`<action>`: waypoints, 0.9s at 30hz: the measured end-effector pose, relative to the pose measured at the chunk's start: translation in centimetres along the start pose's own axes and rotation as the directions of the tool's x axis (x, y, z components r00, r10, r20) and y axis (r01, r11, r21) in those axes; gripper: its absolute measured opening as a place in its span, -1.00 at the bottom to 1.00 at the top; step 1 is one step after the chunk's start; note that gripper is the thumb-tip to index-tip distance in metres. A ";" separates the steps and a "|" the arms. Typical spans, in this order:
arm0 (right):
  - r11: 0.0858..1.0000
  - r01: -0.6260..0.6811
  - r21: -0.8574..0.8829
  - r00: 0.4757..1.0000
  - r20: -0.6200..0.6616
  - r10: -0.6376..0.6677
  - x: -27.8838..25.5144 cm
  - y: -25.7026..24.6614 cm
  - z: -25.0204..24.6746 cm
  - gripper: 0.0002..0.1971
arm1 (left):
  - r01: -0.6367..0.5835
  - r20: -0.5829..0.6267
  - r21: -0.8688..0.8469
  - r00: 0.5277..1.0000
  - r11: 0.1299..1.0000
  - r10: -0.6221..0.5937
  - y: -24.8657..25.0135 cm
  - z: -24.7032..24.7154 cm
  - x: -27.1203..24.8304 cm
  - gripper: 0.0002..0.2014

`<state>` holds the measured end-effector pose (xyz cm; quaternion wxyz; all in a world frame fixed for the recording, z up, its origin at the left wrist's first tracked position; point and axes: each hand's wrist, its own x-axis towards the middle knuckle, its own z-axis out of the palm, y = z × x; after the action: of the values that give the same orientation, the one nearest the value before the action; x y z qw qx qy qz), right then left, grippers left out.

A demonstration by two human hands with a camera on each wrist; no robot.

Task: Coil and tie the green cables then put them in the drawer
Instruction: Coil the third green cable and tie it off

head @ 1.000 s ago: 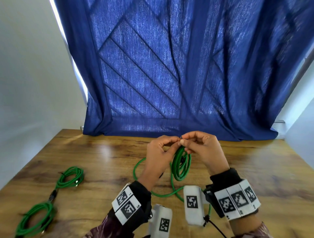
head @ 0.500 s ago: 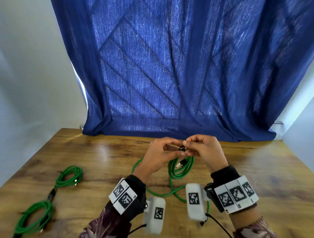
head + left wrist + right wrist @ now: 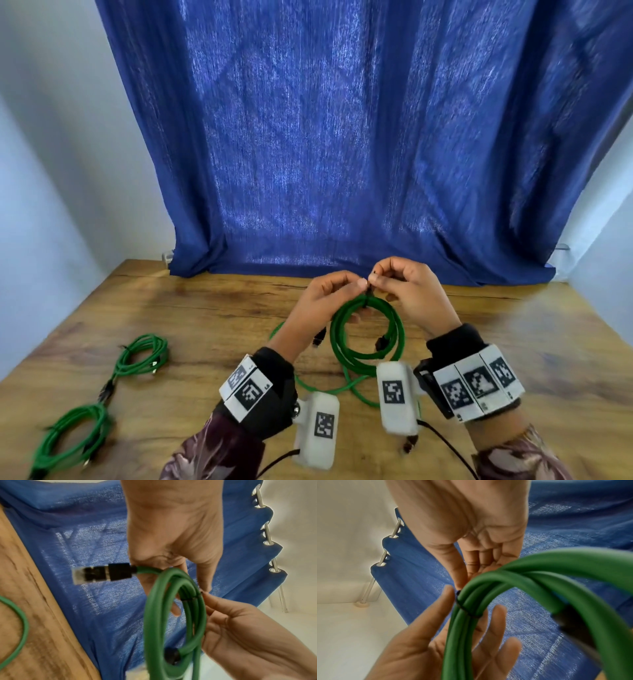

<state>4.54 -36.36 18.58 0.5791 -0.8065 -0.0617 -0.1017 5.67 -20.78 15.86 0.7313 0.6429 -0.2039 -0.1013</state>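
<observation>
I hold a coiled green cable point(image 3: 366, 334) in the air above the wooden table point(image 3: 513, 342). A thin black tie point(image 3: 467, 611) is wrapped round the coil's strands at its top. My left hand point(image 3: 356, 287) grips the coil at the tie, with fingers passing through the ring. My right hand point(image 3: 376, 279) pinches the tie's free end just above the coil. A black connector point(image 3: 106, 574) sticks out sideways below my left palm. A second connector point(image 3: 381, 342) hangs inside the ring. No drawer is in view.
A loose green cable point(image 3: 318, 389) lies on the table under my hands. Two more green coils point(image 3: 144, 354) point(image 3: 73, 433) lie at the left, joined by a dark connector. A blue curtain point(image 3: 342, 137) hangs behind the table's far edge.
The coil has turned from hanging edge-on to showing as an open ring. Both hands stayed together at its top, and the right fingers now pull the tie end slightly upward.
</observation>
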 end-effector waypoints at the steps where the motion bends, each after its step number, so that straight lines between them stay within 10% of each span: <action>1: 1.000 0.007 0.004 1.000 -0.008 -0.007 0.0 0.0 0.1 -0.92 | -0.001 -0.022 0.014 1.000 1.000 0.002 0.1 0.2 0.1 -0.88; 14: 0.987 -0.037 0.157 0.988 -0.144 0.060 -0.3 1.1 1.6 -0.79 | 0.226 -0.004 -0.073 0.974 0.971 -0.226 0.1 0.1 0.1 -0.83; 27: 0.934 -0.086 0.348 0.983 -0.123 0.136 -0.7 1.1 1.2 -0.86 | 0.155 0.035 -0.055 0.988 0.986 -0.153 -1.5 -0.9 -1.6 -0.76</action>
<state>4.16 -35.60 17.06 0.7177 -0.6868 0.0096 -0.1148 4.82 -19.52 14.08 0.7365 0.6337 -0.1618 -0.1730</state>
